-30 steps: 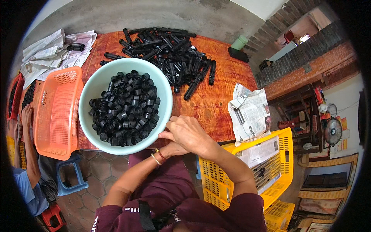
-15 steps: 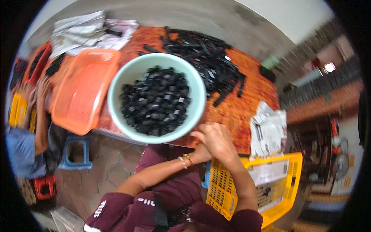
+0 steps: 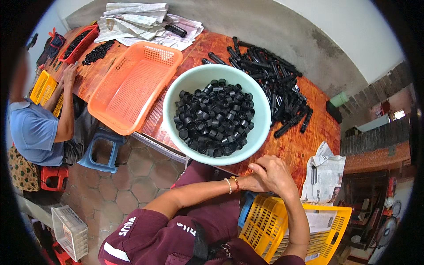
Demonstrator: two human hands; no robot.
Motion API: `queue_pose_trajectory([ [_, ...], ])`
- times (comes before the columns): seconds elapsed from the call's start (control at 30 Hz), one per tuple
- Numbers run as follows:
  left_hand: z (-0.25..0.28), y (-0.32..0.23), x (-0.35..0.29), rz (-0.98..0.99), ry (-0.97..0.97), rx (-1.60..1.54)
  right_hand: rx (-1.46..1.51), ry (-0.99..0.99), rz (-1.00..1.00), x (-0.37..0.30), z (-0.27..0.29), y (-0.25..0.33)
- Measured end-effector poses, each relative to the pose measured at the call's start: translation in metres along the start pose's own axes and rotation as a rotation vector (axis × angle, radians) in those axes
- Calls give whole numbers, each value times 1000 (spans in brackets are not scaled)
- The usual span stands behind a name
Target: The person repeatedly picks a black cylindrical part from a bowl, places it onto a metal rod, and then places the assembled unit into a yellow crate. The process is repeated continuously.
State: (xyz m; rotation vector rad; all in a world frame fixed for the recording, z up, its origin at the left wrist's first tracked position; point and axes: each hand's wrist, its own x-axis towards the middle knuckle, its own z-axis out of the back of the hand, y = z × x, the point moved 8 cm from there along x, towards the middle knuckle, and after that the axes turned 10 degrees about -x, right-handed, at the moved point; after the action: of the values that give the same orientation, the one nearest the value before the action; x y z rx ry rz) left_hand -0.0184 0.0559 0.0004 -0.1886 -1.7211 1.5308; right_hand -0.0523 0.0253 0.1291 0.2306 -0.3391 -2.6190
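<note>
My right hand point(image 3: 277, 173) lies across my left hand point(image 3: 255, 182) at the table's front edge, just below a pale green basin point(image 3: 172, 128). The right fingers are curled, with the thumb toward the basin; whatever they may hold is hidden. My left fingers are covered by the right hand, so their state does not show. Many short black plastic caps point(image 3: 216, 117), ring-like and hollow, fill the bottom of the basin. Beyond it and to the right, long black plastic tubes point(image 3: 282, 84) are heaped on the reddish-orange table point(image 3: 320, 128).
An orange plastic basket point(image 3: 128, 84) stands left of the basin. Newspapers point(image 3: 132, 22) lie at the back, and another newspaper point(image 3: 324, 172) at right. A yellow crate point(image 3: 265, 221) is by my right arm. A co-worker point(image 3: 37, 126) sits at far left near a blue stool point(image 3: 104, 150).
The view has swung left, so the table and basin appear farther right. My hands remain together at the table edge, right over left. Nothing on the table has visibly moved.
</note>
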Motion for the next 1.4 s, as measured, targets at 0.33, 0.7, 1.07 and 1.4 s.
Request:
queue_pose_trajectory([
  [0.33, 15, -21, 4, 67, -198, 65, -22, -149, -126, -6, -2, -12],
  [0.7, 20, -31, 6, 151, -312, 55, 168, -301, -316, -18, 10, -24],
  [1.07, 49, -76, -21, 492, -102, -523, 497, -524, -552, -84, -32, -124],
  [1.4, 104, -125, -24, 407, -264, -461, 45, -332, -478, -82, -59, -115],
])
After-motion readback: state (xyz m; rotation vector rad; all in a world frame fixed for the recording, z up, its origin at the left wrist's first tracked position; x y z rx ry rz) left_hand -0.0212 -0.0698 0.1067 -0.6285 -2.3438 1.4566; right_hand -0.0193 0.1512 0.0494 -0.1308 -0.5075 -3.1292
